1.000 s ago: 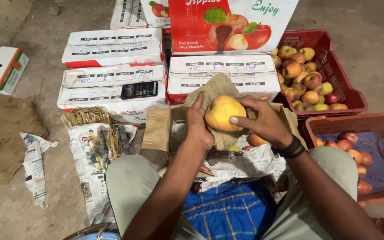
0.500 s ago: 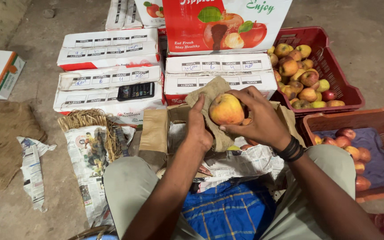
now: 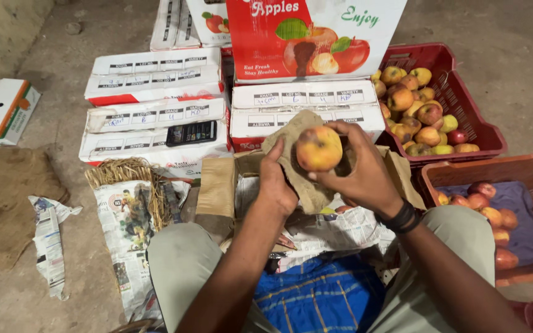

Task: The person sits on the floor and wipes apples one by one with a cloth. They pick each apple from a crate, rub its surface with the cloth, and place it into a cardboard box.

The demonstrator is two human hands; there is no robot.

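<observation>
My right hand grips a yellow-red apple from the right side and holds it up in front of me. My left hand holds a piece of brown burlap cloth against the apple's left and back. The cloth hangs down below both hands. Under my hands sits an open cardboard box lined with newspaper, with a few apples partly hidden in it.
A dark red crate of apples stands at the right back. An orange crate with apples on purple cloth is at the right. Stacked white fruit cartons lie ahead, a calculator on one. Straw and newspaper lie left.
The apple has turned in my right hand, showing more of its red-speckled side, and sits slightly higher. The cloth stays pressed against it by my left hand.
</observation>
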